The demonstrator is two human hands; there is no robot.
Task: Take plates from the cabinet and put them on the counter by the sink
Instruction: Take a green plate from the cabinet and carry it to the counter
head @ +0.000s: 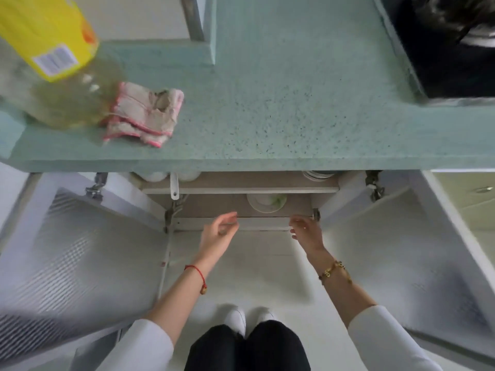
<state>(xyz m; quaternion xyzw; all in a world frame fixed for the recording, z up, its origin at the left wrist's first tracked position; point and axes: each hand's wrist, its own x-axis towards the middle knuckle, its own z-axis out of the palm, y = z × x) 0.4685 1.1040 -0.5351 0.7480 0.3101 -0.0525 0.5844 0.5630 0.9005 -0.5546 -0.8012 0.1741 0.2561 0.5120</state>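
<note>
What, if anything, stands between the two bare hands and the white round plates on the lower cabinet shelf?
Nothing visible. Both white cabinet doors stand open; the left hand and right hand are empty before the lower shelf, where the white round plates sit.

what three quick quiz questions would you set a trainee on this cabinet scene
1. True or false: the left hand holds a plate.
2. The cabinet doors are: A both open, B both shut, C one open.
3. Fill the gap: beside the bottle on the counter lies a folded ____.
Key: 1 false, it is empty, as is the right hand; the plates lie in the cabinet. 2 A. 3 cloth.
</note>
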